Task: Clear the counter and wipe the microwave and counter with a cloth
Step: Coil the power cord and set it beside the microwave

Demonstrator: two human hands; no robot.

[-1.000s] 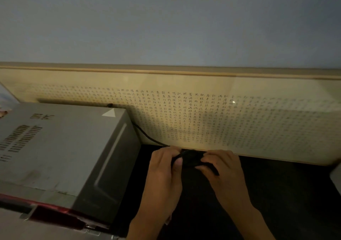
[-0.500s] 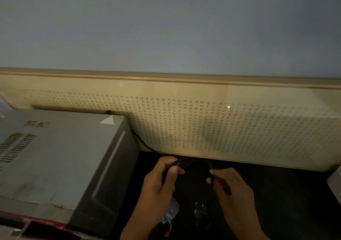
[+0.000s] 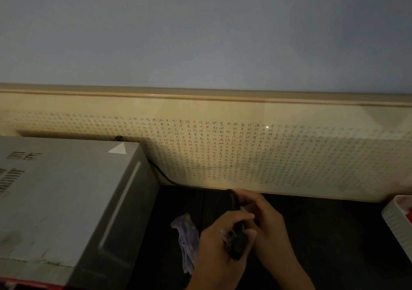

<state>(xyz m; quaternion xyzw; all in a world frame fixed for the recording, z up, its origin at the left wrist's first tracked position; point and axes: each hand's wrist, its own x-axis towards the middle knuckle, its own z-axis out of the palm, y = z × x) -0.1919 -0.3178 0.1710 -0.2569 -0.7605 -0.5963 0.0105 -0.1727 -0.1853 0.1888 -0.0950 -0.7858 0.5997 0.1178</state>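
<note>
Cord loop now gathered: both hands, left hand (image 3: 219, 243) and right hand (image 3: 267, 220), fingers closed on the power cord (image 3: 234, 200) (bundling it); cloth (image 3: 187, 234) exposed on bench (image 3: 323, 234).

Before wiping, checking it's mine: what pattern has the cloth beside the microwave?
Bluish-purple cloth with yellow spots, head view.

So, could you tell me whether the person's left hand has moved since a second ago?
Yes. The left hand has come back toward the camera, farther from the yellowish text panel.

Two bare hands in view, left hand (image 3: 219, 248) and right hand (image 3: 270, 219). No gloves, rings or watch. Forearms bare, no sleeves showing.
</note>
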